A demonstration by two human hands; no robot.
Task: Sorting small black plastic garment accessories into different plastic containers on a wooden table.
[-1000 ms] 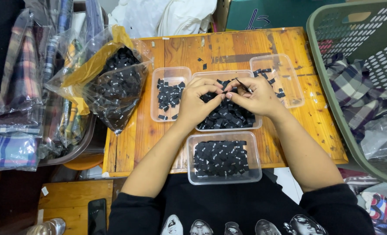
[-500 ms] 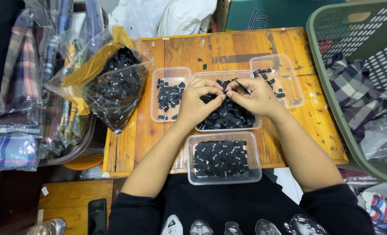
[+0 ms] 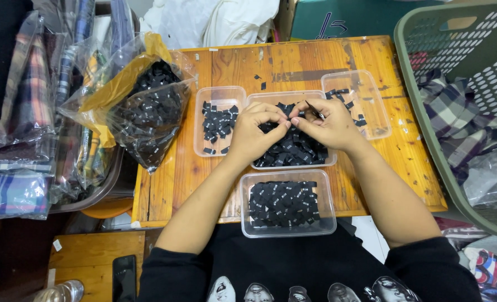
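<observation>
— How are the hands set?

— Both meet at the centre of the frame, above the middle tray (image 3: 291,154). The left hand (image 3: 255,132) is curled, its fingertips pressed together with those of the right hand (image 3: 328,124) on a small black label (image 3: 289,118); the right hand also pinches a thin dark tool (image 3: 314,109), though I cannot tell what kind. Forearms run down to the lower edge of the frame.

— What room is there around them?

— The wooden table (image 3: 310,59) is bare along its upper strip and at its right edge. A green basket (image 3: 427,140) crowds the right side, and a clear bag of labels (image 3: 148,114) hangs over the table's left edge.

— Counts?

— Four clear trays: the middle tray, a left tray (image 3: 218,120), an upper-right tray (image 3: 356,100), and a near tray (image 3: 287,204) just below the hands, packed with black labels. One bag, one basket.
</observation>
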